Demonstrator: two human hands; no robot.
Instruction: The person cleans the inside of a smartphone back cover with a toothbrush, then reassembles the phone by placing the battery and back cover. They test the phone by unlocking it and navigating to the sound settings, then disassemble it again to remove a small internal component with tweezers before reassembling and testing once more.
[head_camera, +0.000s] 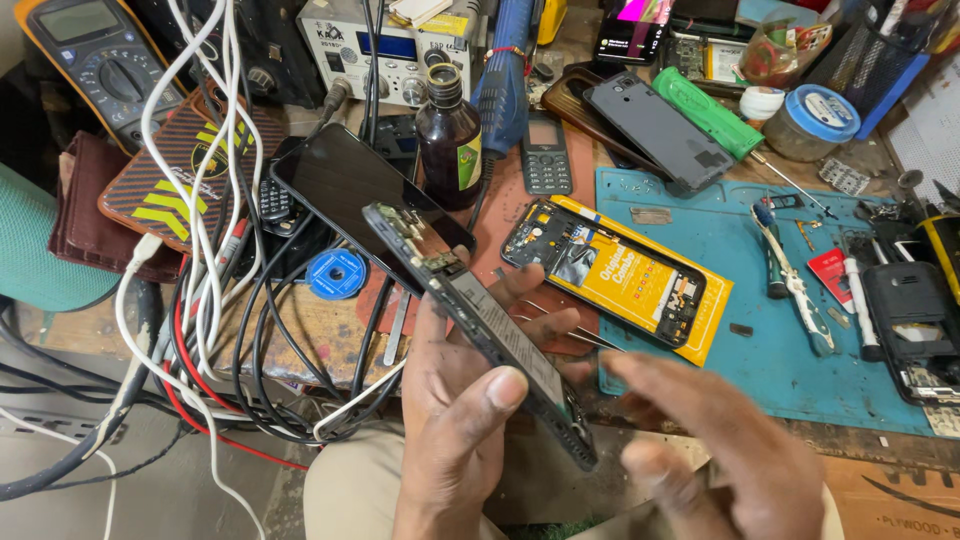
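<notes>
My left hand (460, 400) holds an opened smartphone (480, 325) on edge, its circuit board and battery side showing, thumb pressed on its lower part. The black screen (345, 180) hangs open from the phone's upper end, tilted up to the left. My right hand (715, 440) hovers just right of the phone's lower end, blurred, fingers apart, holding nothing I can see. Metal tweezers (575, 335) lie on the bench behind the phone.
A second open phone with a yellow battery (620, 270) lies on the blue mat (760, 350). A brown bottle (448, 140), keypad phone (547, 155), multimeter (100, 60), tangled cables (210, 300), solder reel (337, 275), screwdrivers (790, 270) and phone covers (655, 130) crowd the bench.
</notes>
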